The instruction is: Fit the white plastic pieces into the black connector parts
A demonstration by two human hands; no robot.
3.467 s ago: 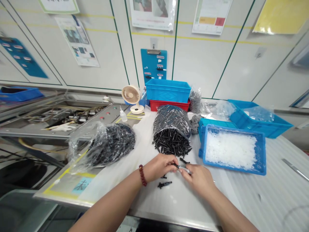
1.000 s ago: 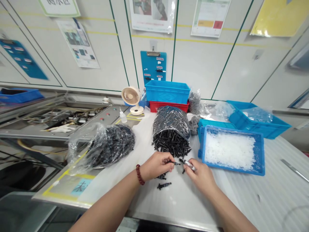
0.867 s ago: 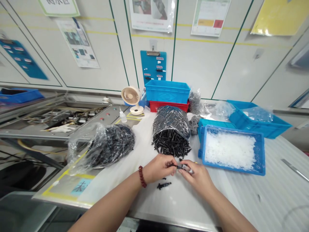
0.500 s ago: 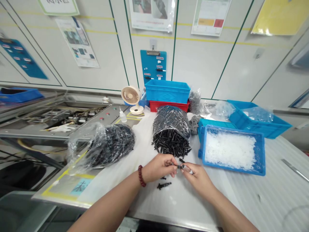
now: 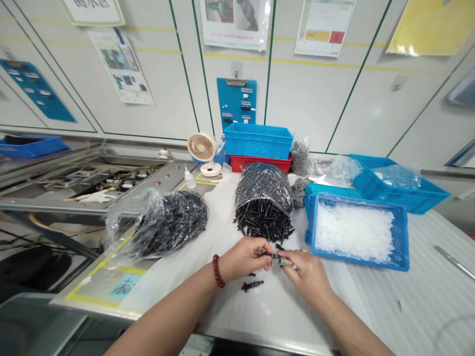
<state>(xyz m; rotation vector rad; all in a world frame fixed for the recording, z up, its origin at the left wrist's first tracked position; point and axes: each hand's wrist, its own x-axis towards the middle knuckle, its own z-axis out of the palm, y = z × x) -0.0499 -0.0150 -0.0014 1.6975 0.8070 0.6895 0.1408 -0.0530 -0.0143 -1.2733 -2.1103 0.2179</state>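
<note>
Currently the left hand and right hand are together, close above a white-sheeted table. Left fingers pinch a small black plastic fitting; right fingers pinch a pale glossy sleeve. The two pieces meet between the hands, their exact join hidden by the fingers. A red bead bracelet circles the left wrist.

Just below the left hand, a loose black fitting lies on the sheet. Ahead of the hands, a heap of black plastic fittings spills from a clear plastic bag. A second clear bag of black fittings lies to the left. To the right stands a shallow blue tray filled with small white pieces. Farther back, a blue crate sits on a red crate, beside a small cream desk fan.
</note>
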